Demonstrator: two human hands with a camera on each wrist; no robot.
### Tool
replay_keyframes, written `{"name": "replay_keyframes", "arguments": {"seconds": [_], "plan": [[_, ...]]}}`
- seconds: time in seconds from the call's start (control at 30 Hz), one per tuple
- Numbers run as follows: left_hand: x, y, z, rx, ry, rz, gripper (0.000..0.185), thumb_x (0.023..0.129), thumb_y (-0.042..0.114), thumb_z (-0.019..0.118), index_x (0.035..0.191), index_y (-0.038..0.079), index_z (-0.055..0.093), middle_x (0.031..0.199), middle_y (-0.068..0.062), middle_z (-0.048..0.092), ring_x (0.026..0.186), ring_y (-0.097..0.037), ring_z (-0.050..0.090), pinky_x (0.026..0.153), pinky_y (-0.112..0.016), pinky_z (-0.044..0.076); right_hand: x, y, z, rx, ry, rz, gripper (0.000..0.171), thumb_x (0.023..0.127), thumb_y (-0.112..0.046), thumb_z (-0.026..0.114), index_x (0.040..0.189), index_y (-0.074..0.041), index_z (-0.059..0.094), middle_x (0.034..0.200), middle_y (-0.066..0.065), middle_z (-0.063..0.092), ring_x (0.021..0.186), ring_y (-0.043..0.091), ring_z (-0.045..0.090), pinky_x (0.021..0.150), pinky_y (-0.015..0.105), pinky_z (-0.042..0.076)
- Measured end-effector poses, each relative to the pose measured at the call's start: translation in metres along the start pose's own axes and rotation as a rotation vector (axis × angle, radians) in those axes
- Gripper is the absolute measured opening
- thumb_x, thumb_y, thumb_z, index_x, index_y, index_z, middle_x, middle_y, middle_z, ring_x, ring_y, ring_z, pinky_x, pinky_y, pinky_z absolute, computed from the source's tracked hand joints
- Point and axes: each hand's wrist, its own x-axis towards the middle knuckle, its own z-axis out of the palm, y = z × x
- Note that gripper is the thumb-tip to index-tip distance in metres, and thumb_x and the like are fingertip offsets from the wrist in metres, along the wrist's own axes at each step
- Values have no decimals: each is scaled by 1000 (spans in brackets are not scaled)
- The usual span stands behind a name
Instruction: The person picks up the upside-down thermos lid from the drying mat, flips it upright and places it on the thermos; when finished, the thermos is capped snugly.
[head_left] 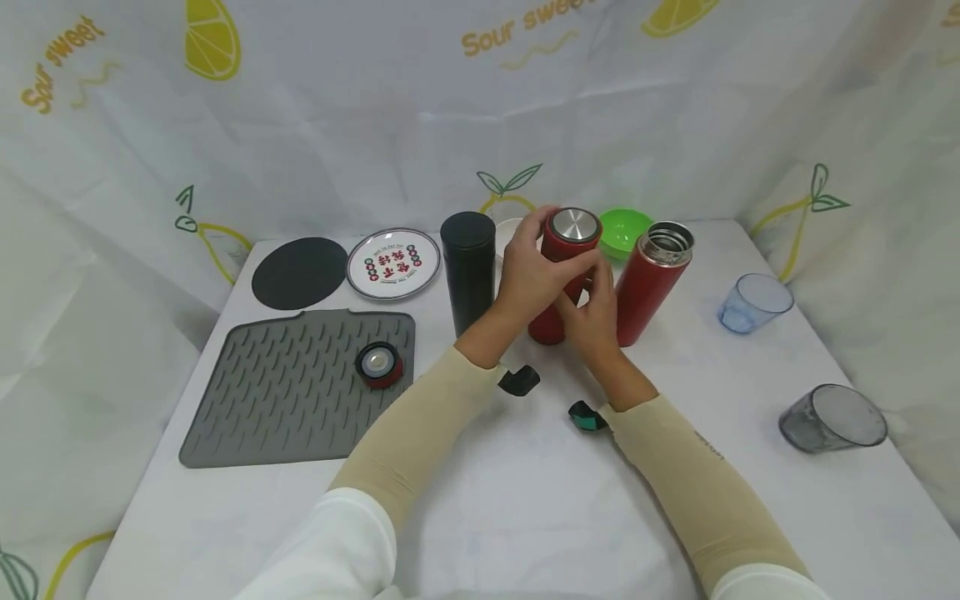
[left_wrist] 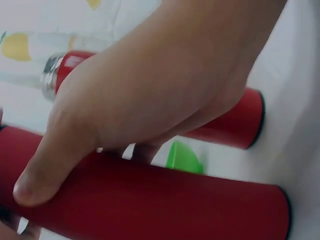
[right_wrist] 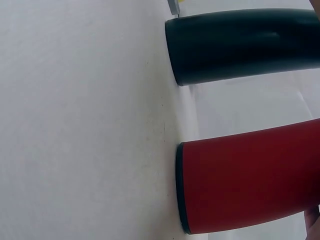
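A red thermos (head_left: 547, 327) stands upright on the table with its steel-topped lid (head_left: 576, 225) on. From the left, my left hand (head_left: 522, 271) grips it around the lid, thumb in front and fingers reaching behind. Below that, my right hand (head_left: 594, 323) holds the body; in the left wrist view its thumb (left_wrist: 37, 185) lies along the red side. A second red thermos (head_left: 647, 292), lidless with a bare steel neck, stands to the right. In the right wrist view, the held thermos (right_wrist: 245, 180) appears beside a black thermos (right_wrist: 240, 45).
A detached red-and-black lid (head_left: 380, 364) lies on the grey ridged mat (head_left: 285, 400). Behind that are a black disc (head_left: 298, 273) and a printed plate (head_left: 393, 263). A green bowl (head_left: 625, 232) sits at the back; a blue glass (head_left: 753, 304) and grey glass (head_left: 832, 419) stand right.
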Motion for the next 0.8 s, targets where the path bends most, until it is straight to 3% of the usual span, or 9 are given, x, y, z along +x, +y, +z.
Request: {"name": "replay_keyframes", "arguments": {"seconds": [0.1, 0.17, 0.27, 0.37, 0.43, 0.5, 0.67, 0.73, 0.8], "plan": [[3, -3, -7, -74, -93, -33, 75, 81, 26, 80, 145, 11, 43, 134, 2, 52, 123, -6, 45, 95, -25, 46, 0, -1, -1, -4, -19, 14, 67, 89, -35, 68, 147, -23, 36, 138, -1, 45, 125, 15, 43, 97, 46, 42], [2, -4, -7, -70, -112, -50, 83, 81, 29, 80, 150, 14, 36, 138, 4, 49, 126, -6, 42, 97, -28, 45, 1, -1, -1, -11, -24, 9, 67, 90, -32, 67, 148, -24, 34, 139, -2, 45, 125, 14, 42, 96, 45, 43], [-3, -5, -2, 34, -48, -39, 92, 78, 38, 81, 151, 15, 29, 139, 3, 44, 126, -7, 39, 98, -30, 43, 0, -1, 0, 9, -12, -7, 64, 89, -17, 68, 145, -17, 38, 137, 3, 46, 122, 17, 45, 94, 41, 44], [-8, -4, 4, 154, 50, -21, 90, 75, 45, 81, 144, 13, 33, 131, 2, 45, 120, -7, 41, 94, -28, 44, 0, 0, 2, 20, 6, -21, 56, 87, -6, 66, 138, -7, 42, 130, 8, 49, 115, 19, 47, 90, 38, 45], [-9, -3, 4, 152, 79, -11, 82, 76, 42, 81, 139, 10, 39, 127, 0, 48, 116, -8, 43, 92, -28, 46, 0, 0, 2, 13, 2, -2, 55, 87, -9, 65, 137, -8, 42, 130, 7, 49, 116, 18, 47, 92, 37, 45], [-8, -3, -1, 119, 54, -18, 74, 78, 37, 81, 136, 10, 44, 125, 1, 51, 116, -6, 45, 93, -29, 46, 0, -1, 2, 0, -11, 28, 59, 88, -18, 66, 141, -14, 40, 132, 4, 48, 118, 16, 46, 94, 39, 44], [-3, -7, -11, -17, -101, -37, 69, 84, 26, 77, 143, 11, 43, 133, 1, 52, 124, -5, 43, 102, -34, 41, 0, -2, 0, -5, -31, 72, 73, 89, -35, 68, 151, -29, 30, 140, -4, 44, 122, 13, 44, 98, 42, 43], [-3, -6, -8, -6, -108, -32, 77, 84, 30, 76, 147, 12, 36, 137, 1, 47, 125, -6, 41, 101, -32, 41, 0, -1, 0, -1, -27, 44, 70, 89, -29, 68, 149, -25, 33, 139, -1, 45, 120, 16, 46, 96, 41, 44], [-5, -4, -2, 49, -56, -18, 87, 81, 38, 77, 149, 12, 30, 138, -1, 42, 124, -8, 40, 98, -29, 44, 0, -1, 0, 2, -18, 12, 66, 89, -17, 67, 147, -17, 36, 136, 3, 48, 116, 18, 48, 92, 39, 45]]}}
